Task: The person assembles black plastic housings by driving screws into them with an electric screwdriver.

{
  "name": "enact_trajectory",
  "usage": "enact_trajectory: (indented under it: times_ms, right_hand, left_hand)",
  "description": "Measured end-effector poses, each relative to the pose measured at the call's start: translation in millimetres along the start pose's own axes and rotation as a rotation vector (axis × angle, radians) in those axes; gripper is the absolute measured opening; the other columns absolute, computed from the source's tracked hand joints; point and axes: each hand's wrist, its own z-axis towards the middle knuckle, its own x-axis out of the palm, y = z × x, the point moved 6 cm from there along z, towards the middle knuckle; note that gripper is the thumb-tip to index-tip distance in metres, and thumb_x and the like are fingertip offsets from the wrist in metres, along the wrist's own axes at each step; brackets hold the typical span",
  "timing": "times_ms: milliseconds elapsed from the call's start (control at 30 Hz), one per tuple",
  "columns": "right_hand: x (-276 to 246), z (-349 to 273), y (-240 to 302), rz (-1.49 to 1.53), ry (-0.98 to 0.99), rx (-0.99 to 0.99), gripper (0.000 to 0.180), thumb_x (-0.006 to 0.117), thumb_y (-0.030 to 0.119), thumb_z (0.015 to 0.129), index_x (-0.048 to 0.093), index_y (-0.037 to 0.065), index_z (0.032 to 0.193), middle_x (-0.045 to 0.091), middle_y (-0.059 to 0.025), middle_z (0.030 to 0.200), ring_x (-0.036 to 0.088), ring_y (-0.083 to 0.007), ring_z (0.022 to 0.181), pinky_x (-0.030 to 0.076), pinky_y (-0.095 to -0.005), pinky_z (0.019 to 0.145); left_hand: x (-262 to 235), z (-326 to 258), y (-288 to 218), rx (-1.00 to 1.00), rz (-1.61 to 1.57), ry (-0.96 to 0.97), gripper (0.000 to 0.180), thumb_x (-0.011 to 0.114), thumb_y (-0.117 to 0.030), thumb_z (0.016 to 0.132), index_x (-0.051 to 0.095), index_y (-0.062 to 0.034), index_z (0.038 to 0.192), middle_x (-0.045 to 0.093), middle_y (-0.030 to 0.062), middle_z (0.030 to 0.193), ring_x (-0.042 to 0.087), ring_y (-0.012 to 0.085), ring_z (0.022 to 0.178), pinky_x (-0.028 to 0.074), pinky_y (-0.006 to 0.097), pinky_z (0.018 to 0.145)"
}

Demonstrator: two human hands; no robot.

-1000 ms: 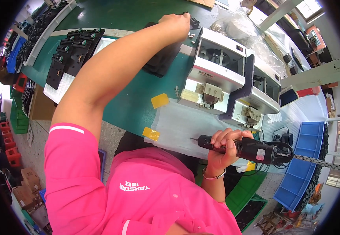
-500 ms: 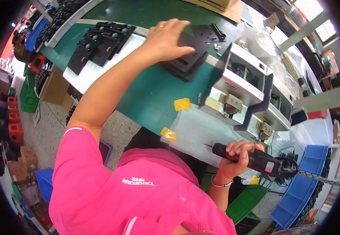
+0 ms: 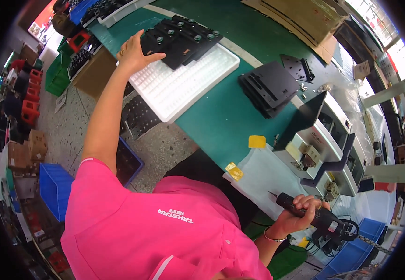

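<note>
My left hand (image 3: 137,55) reaches out to the near left end of several black plates (image 3: 176,39) with round fittings on top, which lie overlapped on a white ribbed tray (image 3: 232,59). Its fingers and thumb are spread, close to the nearest plate's edge; whether they touch it I cannot tell. My right hand (image 3: 300,214) is wrapped around a black electric screwdriver (image 3: 326,221), whose thin bit points left over a white sheet taped to the table. To the right of the tray sits a stack of flat black plates (image 3: 270,86).
Two silver-and-white machines (image 3: 321,144) with dark guards stand on the green table (image 3: 207,123) at right. A single black plate (image 3: 295,67) and small metal parts lie behind the stack. Cardboard (image 3: 300,23) is at the back; blue bins (image 3: 55,189) are on the floor.
My left hand has moved left from the black plate stack to the plates on the white tray. The view has shifted left. The screwdriver stays in my right hand.
</note>
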Motion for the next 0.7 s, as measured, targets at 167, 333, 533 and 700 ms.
enact_trajectory:
  times_ms: [167,333,533,700]
  right_hand:
    - [8,0,0,-0.039,0.01,-0.013,0.038,0.054,0.006,0.082,0.04,0.008,0.117,0.044,-0.0024,0.067,0.044,-0.0117,0.055,0.041,-0.0261,0.051]
    - [11,-2,4,-0.047,0.123,-0.058,0.033,0.052,0.003,0.088,0.044,0.008,0.12,0.044,-0.001,0.071,0.043,-0.011,0.059,0.04,-0.0259,0.055]
    - [7,-2,8,-0.057,0.05,-0.045,0.035,0.053,0.004,0.084,0.043,0.009,0.117,0.044,-0.002,0.067,0.043,-0.0118,0.055,0.041,-0.0269,0.051]
    - [5,9,25,0.046,0.111,-0.12,0.035,0.053,0.006,0.086,0.042,0.011,0.119,0.043,-0.0016,0.07,0.044,-0.0122,0.058,0.041,-0.0288,0.052]
  left_hand:
    - [18,28,61,-0.059,0.045,0.191,0.126,0.078,-0.069,0.054,0.013,-0.0218,0.151,0.032,0.0146,0.15,0.029,0.0381,0.137,0.023,0.057,0.108]
    - [45,43,85,0.091,-0.2,0.26,0.126,0.081,-0.062,0.056,0.006,-0.0265,0.151,0.043,0.0189,0.143,0.044,0.0358,0.13,0.026,0.059,0.105]
    - [48,39,74,0.167,-0.12,0.175,0.119,0.085,-0.05,0.059,0.011,-0.0284,0.15,0.046,0.0135,0.142,0.047,0.0336,0.127,0.032,0.053,0.103]
    - [46,39,80,0.289,-0.583,0.238,0.104,0.083,-0.026,0.071,0.014,-0.0253,0.15,0.052,0.0202,0.13,0.054,0.0289,0.116,0.042,0.042,0.099]
